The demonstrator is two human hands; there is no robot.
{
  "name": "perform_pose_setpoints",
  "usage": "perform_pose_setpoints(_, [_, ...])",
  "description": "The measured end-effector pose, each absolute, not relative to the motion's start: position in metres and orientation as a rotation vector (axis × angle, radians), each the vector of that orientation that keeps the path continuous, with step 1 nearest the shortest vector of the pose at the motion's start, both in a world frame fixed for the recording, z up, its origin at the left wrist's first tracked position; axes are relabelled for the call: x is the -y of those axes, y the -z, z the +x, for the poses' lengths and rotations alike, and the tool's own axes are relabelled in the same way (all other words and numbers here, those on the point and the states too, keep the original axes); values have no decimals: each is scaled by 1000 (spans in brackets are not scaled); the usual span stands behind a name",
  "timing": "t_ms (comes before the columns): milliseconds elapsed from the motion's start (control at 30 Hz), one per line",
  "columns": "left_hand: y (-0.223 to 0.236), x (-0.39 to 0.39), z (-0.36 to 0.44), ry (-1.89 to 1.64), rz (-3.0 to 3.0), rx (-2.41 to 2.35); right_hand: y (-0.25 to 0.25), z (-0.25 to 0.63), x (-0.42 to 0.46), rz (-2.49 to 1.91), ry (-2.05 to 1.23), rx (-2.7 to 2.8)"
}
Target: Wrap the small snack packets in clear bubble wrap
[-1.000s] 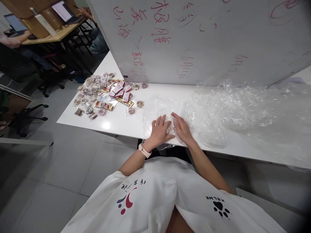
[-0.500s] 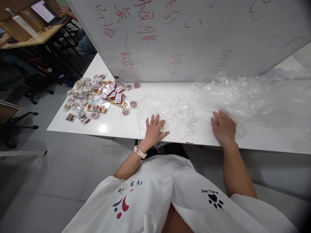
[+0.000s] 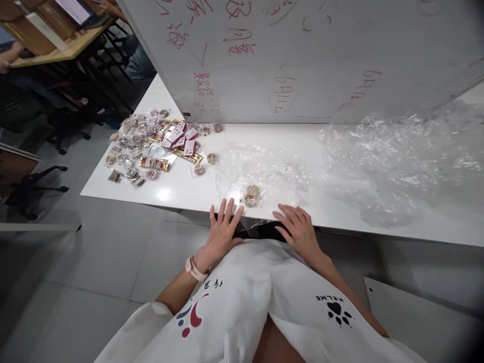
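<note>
At the table's front edge, my left hand (image 3: 223, 229) lies open with its fingers spread, beside the clear plastic film (image 3: 264, 166). My right hand (image 3: 300, 229) is open too, its fingertips at the film's near edge. Between and just beyond the hands sits a small brown wrapped snack (image 3: 251, 194), on or under the film; which of the two I cannot tell. Neither hand holds anything.
Several wrapped snacks (image 3: 130, 141), red-and-white packets (image 3: 176, 136) and a gold sachet (image 3: 154, 164) are heaped at the table's left end. A large crumpled plastic sheet (image 3: 397, 166) covers the right side. Behind stands a whiteboard (image 3: 321, 60) with red writing.
My left hand has drawn back off the film, uncovering the brown snack. My right hand moved right to the large sheet, then returned to the front edge. The large sheet lies farther right.
</note>
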State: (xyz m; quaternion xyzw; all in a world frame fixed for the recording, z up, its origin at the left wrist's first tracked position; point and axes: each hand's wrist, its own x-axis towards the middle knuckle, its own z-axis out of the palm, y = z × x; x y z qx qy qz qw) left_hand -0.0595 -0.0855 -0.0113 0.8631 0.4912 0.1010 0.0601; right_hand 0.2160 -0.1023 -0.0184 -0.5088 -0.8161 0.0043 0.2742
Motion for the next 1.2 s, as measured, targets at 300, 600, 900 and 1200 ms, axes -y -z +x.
perform_pose_setpoints(300, [15, 83, -78, -1130, 2146, -1820, -4, 213, 73, -1339, 52, 2052])
perform_pose_setpoints(600, [-35, 40, -64, -1483, 2166, -2127, -25, 193, -10, -1670, -313, 2115])
perform_pose_setpoints(900, [20, 35, 7, -683, 2584, -1477, -24, 184, -29, -1844, -614, 2159])
perform_pose_setpoints(1200, [15, -7, -23, -605, 2534, -1300, -57, 287, -48, -2480, -201, 1584])
